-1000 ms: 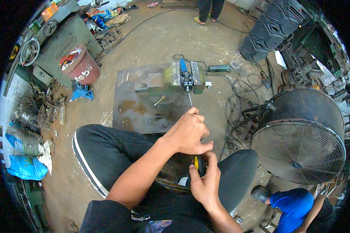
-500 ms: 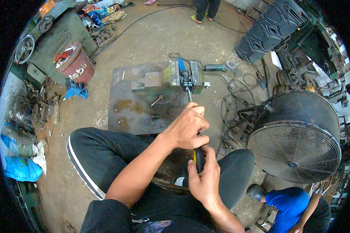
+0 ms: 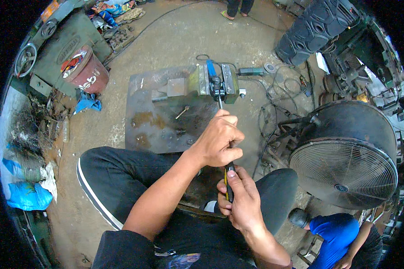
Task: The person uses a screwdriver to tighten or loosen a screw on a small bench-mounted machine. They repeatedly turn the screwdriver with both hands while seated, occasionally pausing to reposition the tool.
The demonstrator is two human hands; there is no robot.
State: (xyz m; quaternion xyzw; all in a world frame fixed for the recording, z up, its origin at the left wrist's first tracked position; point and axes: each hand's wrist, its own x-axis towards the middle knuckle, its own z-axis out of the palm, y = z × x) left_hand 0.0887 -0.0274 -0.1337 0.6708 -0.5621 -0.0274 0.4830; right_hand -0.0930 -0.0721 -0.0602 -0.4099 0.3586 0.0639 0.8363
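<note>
While both hands grip the file [image 3: 229, 181], left hand [image 3: 220, 141] fingers closed over its shaft and right hand [image 3: 238, 197] wrapped around the handle, its tip meets the workpiece [image 3: 217, 85] clamped in the vise [image 3: 211, 80]; filing appears underway, unfinished.

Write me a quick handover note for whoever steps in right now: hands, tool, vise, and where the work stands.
Left hand: wrapped around the shaft of the screwdriver, near its front.
Right hand: gripping the black-and-yellow handle end, close to the body.
The tool's thin metal shaft runs forward to the small dark part clamped in the green bench vise, which sits on a rusty steel plate on the floor.
Done: part is clamped, tool tip is at the part.
Left: whether the tip is seated, or how far the work has gone, cannot be told. A loose bolt-like piece lies on the plate.
</note>
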